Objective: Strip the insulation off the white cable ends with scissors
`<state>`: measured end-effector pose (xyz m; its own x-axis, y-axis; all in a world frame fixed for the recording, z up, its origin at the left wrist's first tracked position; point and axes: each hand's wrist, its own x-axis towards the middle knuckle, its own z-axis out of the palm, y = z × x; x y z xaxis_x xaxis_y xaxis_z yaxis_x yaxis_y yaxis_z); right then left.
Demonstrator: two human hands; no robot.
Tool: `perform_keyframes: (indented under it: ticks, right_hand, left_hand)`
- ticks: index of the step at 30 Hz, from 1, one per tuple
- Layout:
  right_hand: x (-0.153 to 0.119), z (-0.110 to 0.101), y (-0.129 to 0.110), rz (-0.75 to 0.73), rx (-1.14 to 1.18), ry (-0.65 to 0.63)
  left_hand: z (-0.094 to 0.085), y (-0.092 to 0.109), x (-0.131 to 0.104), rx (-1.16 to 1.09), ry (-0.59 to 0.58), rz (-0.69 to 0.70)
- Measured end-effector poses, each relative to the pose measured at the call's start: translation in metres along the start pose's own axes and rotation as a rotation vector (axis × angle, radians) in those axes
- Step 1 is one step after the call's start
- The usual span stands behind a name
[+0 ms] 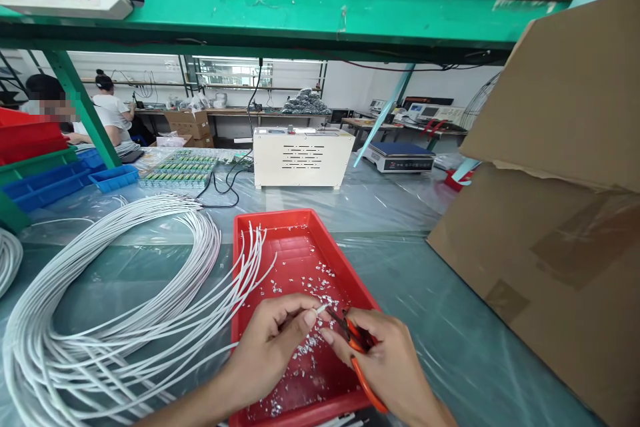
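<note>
Over a red tray (345, 247), my left hand (280, 330) pinches a white cable (323, 309) near its end, between thumb and fingers. My right hand (390, 347) grips orange-handled scissors (369, 383), whose dark blades meet the cable's tip. Whether the blades are fully closed on it is too small to tell. Small whitish and silvery scraps (310, 347) are scattered over the tray's floor. A large coil of white cables (45, 280) lies on the left, and several loose ends from it reach across the tray's left rim.
A cream metal box (304, 159) stands behind the tray. Green circuit boards (180, 167), blue bins (115, 178) and a weighing scale (400, 159) are further back. Cardboard boxes (560, 247) block the right side. A green shelf beam (320, 10) crosses overhead. Two people sit at the far left.
</note>
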<state>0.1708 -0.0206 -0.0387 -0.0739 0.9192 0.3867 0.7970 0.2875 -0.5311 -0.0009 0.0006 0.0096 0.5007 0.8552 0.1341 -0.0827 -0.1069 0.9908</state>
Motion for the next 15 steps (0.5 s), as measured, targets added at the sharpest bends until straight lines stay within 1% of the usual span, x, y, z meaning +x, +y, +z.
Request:
perform_keyframes:
  ticks: [4, 9, 12, 15]
  right_hand:
    - [-0.001, 0.0, -0.001, -0.009, 0.009, -0.002]
    - [-0.001, 0.0, 0.0, -0.017, 0.01, 0.012]
    - [-0.002, -0.001, 0.001, -0.028, -0.011, 0.018]
    - [-0.002, -0.003, 0.001, -0.042, -0.03, 0.032]
  left_hand:
    - [-0.001, -0.01, -0.003, 0.109, 0.013, -0.004]
    - [-0.004, -0.025, -0.007, 0.248, 0.059, 0.036]
    - [-0.004, -0.023, -0.006, 0.304, 0.046, 0.044]
    - [-0.003, -0.013, -0.003, 0.337, -0.012, 0.049]
